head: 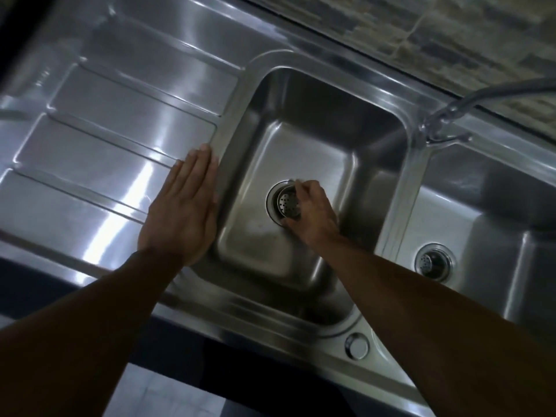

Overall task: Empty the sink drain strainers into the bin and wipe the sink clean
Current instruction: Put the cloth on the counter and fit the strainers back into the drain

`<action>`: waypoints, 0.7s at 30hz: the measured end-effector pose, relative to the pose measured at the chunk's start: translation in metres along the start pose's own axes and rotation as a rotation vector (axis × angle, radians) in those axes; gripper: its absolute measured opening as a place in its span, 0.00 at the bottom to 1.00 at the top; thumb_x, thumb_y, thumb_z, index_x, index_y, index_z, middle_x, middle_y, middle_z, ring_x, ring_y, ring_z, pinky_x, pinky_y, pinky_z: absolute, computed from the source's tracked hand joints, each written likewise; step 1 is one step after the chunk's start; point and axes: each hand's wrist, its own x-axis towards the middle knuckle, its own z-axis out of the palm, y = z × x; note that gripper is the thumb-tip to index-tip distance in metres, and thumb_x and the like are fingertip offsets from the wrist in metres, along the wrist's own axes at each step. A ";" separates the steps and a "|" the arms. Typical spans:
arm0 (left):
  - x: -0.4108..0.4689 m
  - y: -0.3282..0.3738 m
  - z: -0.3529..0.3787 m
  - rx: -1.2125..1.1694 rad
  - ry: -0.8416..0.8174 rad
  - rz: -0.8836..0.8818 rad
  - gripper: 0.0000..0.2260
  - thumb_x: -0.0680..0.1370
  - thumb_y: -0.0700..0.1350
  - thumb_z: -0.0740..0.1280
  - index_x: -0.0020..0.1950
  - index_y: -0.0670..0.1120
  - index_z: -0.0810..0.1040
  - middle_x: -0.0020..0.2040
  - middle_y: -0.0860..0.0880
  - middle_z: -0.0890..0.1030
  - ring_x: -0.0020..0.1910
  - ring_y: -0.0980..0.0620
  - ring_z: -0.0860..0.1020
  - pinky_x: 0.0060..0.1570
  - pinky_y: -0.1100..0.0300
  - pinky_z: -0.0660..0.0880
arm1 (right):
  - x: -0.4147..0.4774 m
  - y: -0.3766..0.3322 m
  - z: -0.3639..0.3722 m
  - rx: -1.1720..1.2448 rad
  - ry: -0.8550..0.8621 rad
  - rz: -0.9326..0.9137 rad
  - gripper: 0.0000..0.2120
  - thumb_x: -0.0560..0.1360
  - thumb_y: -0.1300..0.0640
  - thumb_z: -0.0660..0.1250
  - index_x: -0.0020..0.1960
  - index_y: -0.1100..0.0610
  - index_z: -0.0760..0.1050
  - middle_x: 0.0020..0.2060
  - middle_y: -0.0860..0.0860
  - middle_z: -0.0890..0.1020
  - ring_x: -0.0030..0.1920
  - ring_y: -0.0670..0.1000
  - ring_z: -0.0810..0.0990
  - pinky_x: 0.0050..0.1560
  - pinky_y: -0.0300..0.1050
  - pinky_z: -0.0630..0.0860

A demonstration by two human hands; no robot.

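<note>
A steel double sink fills the view. The left basin (301,121) has a perforated metal strainer (287,203) tilted up out of its drain opening. My right hand (313,213) is down in that basin with its fingers closed around the strainer. My left hand (183,206) lies flat, fingers together, on the drainboard at the left basin's rim, holding nothing. The right basin (493,206) has its own strainer (428,261) seated in the drain. No bin or cloth is in view.
A ribbed steel drainboard (99,145) stretches to the left. A chrome tap (445,121) stands behind the divider between the basins, its spout reaching right. A round steel cap (357,346) sits on the front rim. A stone-tile wall rises behind. Dark floor shows below.
</note>
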 end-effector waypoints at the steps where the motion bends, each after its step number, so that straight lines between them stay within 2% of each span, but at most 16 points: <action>1: 0.000 0.000 0.000 -0.001 0.009 0.003 0.27 0.86 0.53 0.47 0.81 0.40 0.58 0.82 0.40 0.57 0.83 0.44 0.53 0.80 0.43 0.56 | 0.000 0.000 0.002 0.002 0.004 -0.005 0.42 0.67 0.49 0.78 0.76 0.50 0.62 0.68 0.51 0.66 0.67 0.55 0.70 0.69 0.51 0.72; 5: 0.001 0.000 0.000 0.000 0.029 0.019 0.26 0.86 0.50 0.49 0.81 0.38 0.59 0.82 0.39 0.58 0.82 0.43 0.54 0.79 0.42 0.57 | 0.001 -0.001 0.008 0.000 0.016 -0.032 0.42 0.67 0.51 0.78 0.75 0.50 0.62 0.68 0.50 0.66 0.67 0.54 0.69 0.68 0.50 0.73; 8: 0.001 0.002 -0.001 -0.002 0.044 0.023 0.25 0.86 0.48 0.51 0.80 0.37 0.60 0.81 0.38 0.59 0.82 0.42 0.55 0.79 0.42 0.57 | 0.001 -0.002 0.012 -0.007 0.031 -0.042 0.42 0.68 0.51 0.77 0.76 0.51 0.62 0.71 0.51 0.65 0.71 0.53 0.67 0.71 0.49 0.71; 12: 0.001 0.003 -0.003 -0.015 0.060 0.035 0.25 0.85 0.48 0.52 0.79 0.36 0.61 0.81 0.37 0.60 0.81 0.40 0.57 0.78 0.40 0.59 | -0.003 -0.002 0.023 -0.064 0.010 -0.065 0.39 0.76 0.49 0.69 0.81 0.59 0.56 0.80 0.57 0.58 0.80 0.56 0.55 0.81 0.49 0.55; 15: 0.001 0.003 -0.004 -0.016 0.033 0.026 0.26 0.85 0.49 0.50 0.80 0.36 0.60 0.81 0.37 0.59 0.82 0.41 0.56 0.79 0.40 0.58 | -0.008 -0.003 0.034 -0.157 -0.045 -0.092 0.36 0.82 0.48 0.59 0.81 0.65 0.49 0.81 0.61 0.51 0.82 0.59 0.47 0.81 0.51 0.45; 18: 0.000 0.003 -0.005 -0.010 0.022 0.028 0.27 0.85 0.51 0.48 0.80 0.36 0.59 0.81 0.37 0.58 0.82 0.41 0.56 0.79 0.41 0.57 | -0.012 -0.004 0.039 -0.204 -0.085 -0.086 0.35 0.84 0.48 0.54 0.81 0.66 0.45 0.81 0.62 0.45 0.82 0.58 0.43 0.81 0.51 0.44; 21: 0.000 0.003 -0.005 0.009 0.028 0.037 0.27 0.85 0.51 0.48 0.80 0.37 0.59 0.81 0.38 0.58 0.82 0.42 0.55 0.80 0.43 0.56 | -0.014 -0.004 0.036 -0.204 -0.089 -0.102 0.34 0.83 0.51 0.55 0.81 0.66 0.47 0.81 0.62 0.46 0.82 0.59 0.43 0.81 0.52 0.43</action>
